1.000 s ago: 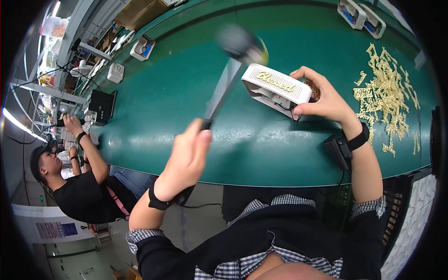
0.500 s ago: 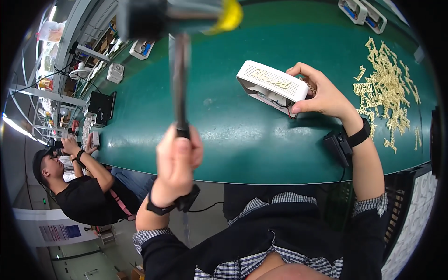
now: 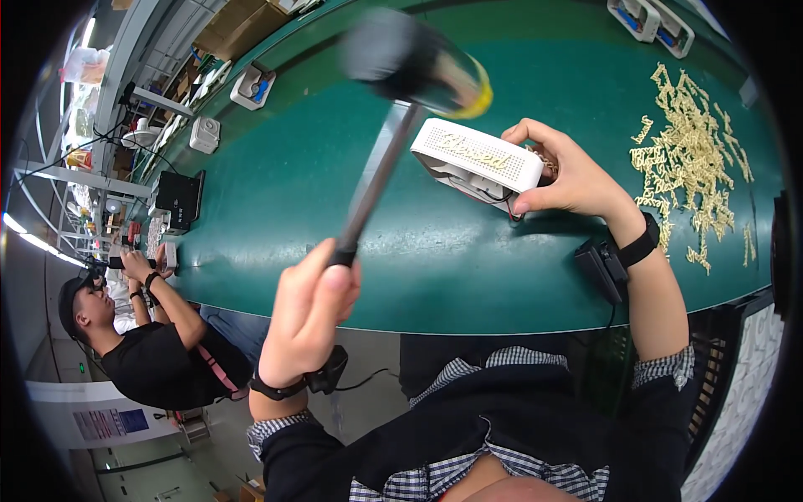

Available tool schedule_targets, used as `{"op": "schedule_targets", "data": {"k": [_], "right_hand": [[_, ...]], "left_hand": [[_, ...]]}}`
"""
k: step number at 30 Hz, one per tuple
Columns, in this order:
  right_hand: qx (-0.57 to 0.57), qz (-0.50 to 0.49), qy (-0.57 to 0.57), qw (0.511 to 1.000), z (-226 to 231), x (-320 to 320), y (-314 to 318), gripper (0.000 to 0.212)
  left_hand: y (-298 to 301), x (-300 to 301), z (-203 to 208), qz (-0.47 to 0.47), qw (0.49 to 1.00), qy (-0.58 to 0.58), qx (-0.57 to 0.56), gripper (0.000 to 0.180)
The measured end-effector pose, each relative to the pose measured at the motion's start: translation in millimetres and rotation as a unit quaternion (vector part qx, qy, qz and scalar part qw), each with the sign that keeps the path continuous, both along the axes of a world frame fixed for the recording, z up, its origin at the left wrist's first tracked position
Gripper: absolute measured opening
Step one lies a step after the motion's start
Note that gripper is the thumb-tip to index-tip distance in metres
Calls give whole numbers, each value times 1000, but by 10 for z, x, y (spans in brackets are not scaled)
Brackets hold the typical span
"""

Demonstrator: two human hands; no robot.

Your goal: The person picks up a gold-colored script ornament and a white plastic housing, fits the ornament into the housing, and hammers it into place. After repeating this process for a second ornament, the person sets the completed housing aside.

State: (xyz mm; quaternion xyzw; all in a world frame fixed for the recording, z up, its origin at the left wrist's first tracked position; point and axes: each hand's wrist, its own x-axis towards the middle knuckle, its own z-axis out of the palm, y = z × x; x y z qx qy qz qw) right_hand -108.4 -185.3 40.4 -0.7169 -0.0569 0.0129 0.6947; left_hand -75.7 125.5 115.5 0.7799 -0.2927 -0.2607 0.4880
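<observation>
Hammer, clasped by the left hand, has been swung nearer the case, clamped at one end by the right hand, so striking seems underway.

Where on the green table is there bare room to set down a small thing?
The table is bare between the black box and the mallet, and from the white casing to the near edge. It is crowded on the right, with pale cut-out words past the right hand, and at the far right, with two open casings.
</observation>
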Motion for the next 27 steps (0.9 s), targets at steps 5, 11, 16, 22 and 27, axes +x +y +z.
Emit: {"op": "schedule_targets", "data": {"k": [5,11,16,22,27], "right_hand": [[8,18,25,1000,-13,42,9,58],[15,13,-4,1000,-48,11,23,58],[12,9,3,1000,-17,15,47,59],[8,10,2,1000,82,-41,34,60],[-51,-13,-38,998,-9,-25,162,60]], "left_hand": [[83,37,-157,44,999,-16,-9,30],[91,-21,-38,88,990,60,-90,26],[103,279,-253,115,981,150,-54,27],[178,443,-671,102,959,-178,194,29],[61,287,-408,-24,922,-350,165,48]]}}
